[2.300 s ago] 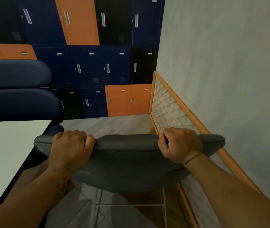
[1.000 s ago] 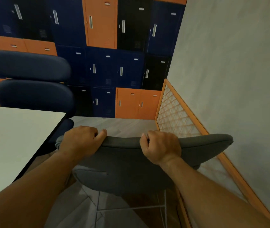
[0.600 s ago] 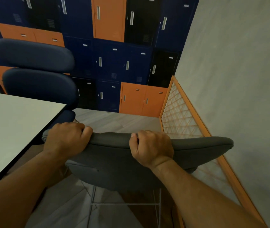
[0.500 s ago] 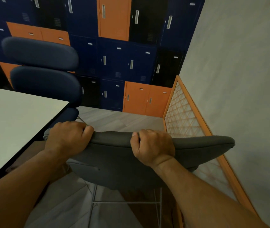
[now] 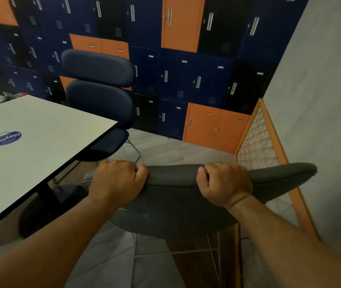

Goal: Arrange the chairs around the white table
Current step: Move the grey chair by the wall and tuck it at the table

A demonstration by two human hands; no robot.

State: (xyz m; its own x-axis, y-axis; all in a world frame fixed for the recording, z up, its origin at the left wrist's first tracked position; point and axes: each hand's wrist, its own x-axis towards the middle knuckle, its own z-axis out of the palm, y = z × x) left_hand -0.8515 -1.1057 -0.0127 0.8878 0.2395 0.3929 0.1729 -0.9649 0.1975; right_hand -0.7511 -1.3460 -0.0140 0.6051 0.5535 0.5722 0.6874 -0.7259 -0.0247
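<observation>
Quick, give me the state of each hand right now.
Left hand: fingers curled over the top edge of the grey chair backrest, gripping it.
Right hand: gripping the same backrest edge.

Both hands are gripping the top edge of the grey chair (image 5: 177,204) backrest: the left hand (image 5: 116,181) at its left end, the right hand (image 5: 224,183) near the middle. The white table (image 5: 40,146) is standing to the left, a navy chair (image 5: 99,94) sitting at its far corner before the lockers (image 5: 186,59).
</observation>
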